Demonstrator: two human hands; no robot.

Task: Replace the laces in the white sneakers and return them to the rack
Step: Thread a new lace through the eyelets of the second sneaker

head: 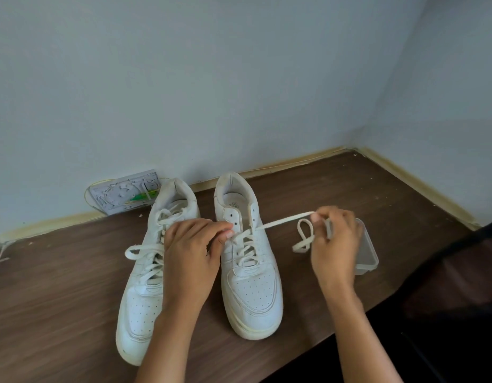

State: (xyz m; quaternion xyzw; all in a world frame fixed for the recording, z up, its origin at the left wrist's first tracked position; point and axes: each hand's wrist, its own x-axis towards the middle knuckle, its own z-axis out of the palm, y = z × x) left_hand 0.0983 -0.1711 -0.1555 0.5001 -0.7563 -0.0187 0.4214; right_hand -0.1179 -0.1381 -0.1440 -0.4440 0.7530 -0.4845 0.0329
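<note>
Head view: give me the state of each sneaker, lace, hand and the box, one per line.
Left sneaker: upright, laced, ends loose.
Right sneaker: upright, top eyelets unlaced.
Lace: pulled taut rightward from right sneaker.
Left hand: pinching lace at the eyelets.
Right hand: gripping lace end.
Box: clear, behind right hand.

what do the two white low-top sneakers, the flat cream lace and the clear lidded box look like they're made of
White low-top sneakers: smooth leather or faux leather, matte, with punched toe holes and stitched panels; which one is unclear. Flat cream lace: woven fabric, probably cotton or polyester, since it bends limply into loops. Clear lidded box: translucent plastic, slightly frosted, with a rigid moulded rim.
</note>
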